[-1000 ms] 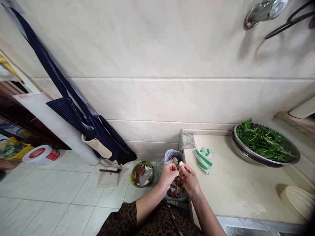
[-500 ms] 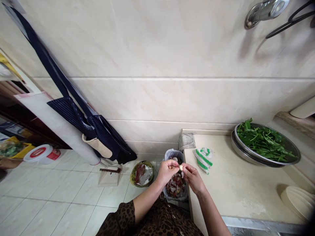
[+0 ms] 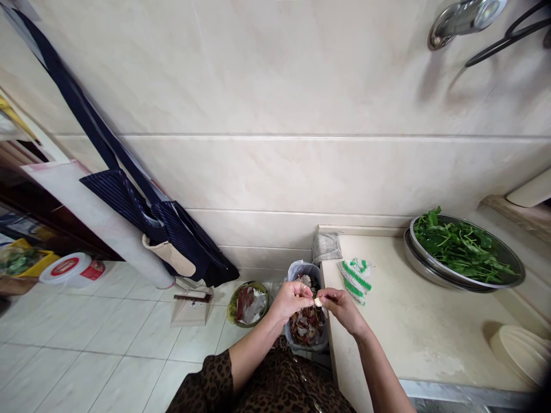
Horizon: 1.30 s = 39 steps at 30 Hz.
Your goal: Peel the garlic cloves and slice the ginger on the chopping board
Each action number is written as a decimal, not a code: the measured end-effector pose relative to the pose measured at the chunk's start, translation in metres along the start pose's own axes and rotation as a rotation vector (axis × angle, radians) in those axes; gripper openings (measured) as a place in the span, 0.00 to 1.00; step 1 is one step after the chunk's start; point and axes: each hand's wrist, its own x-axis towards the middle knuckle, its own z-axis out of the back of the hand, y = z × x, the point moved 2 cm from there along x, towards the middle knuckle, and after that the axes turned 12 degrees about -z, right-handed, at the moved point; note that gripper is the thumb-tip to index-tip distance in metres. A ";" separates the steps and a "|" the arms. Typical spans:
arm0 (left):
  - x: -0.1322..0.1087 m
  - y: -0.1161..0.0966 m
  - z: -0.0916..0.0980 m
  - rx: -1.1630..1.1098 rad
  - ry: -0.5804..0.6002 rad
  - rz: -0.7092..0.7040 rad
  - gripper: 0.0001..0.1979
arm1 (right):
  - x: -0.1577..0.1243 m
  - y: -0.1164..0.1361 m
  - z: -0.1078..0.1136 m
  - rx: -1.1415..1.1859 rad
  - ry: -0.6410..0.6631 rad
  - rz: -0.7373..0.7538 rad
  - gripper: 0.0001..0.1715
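Note:
A small pale garlic clove (image 3: 317, 302) is held between the fingertips of both hands. My left hand (image 3: 293, 300) is closed in a pinch at the clove's left end. On the other end, the thumb and fingers of my right hand (image 3: 343, 310) grip it. Directly below the hands stands a lined waste bin (image 3: 322, 342), filled with reddish and whitish peelings (image 3: 306, 328). The hands cover part of the bin's opening.
Right of the bin, a counter (image 3: 400, 332) carries a green-striped cloth (image 3: 356, 279), a grey cloth (image 3: 327, 248) and a metal bowl of leafy greens (image 3: 467, 249). On the floor are a round basket (image 3: 248, 304) and a dustpan (image 3: 190, 311). A dark apron (image 3: 181, 241) hangs left.
The clove shows more plainly between the fingertips, and the loose bit of skin under it no longer shows. My right hand has shifted slightly to the right.

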 end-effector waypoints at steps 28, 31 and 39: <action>-0.001 -0.003 -0.005 -0.057 -0.267 -0.009 0.11 | 0.004 -0.019 -0.021 0.106 -0.371 0.077 0.19; -0.001 -0.003 -0.007 0.032 -0.263 -0.085 0.08 | 0.002 -0.011 -0.025 0.141 -0.223 0.048 0.18; -0.001 0.000 -0.010 -0.289 -0.197 0.067 0.13 | 0.002 -0.020 -0.028 0.338 -0.248 -0.047 0.18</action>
